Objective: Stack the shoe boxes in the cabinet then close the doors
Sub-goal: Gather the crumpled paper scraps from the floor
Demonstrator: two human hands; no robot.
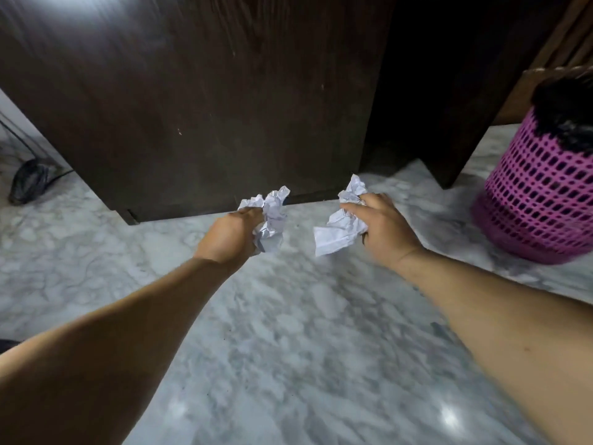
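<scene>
Two bare forearms reach forward over a grey-white marble floor. The left hand, at about 11 o'clock from the middle of the view, has its fingers curled around a crumpled white paper ball and holds it just above the floor. The right hand, at about 1 o'clock, grips a second crumpled paper between thumb and fingers; this paper is looser, and a flat corner hangs down to the left. The two papers are near each other but apart. Just behind them stands the dark wooden cabinet, its door closed down to the floor. At 2 o'clock there is a dark open gap beside it. No shoe box is visible. At 3 o'clock stands a pink mesh bin with something black inside. Far at 9 o'clock lies a dark bag on the floor.
</scene>
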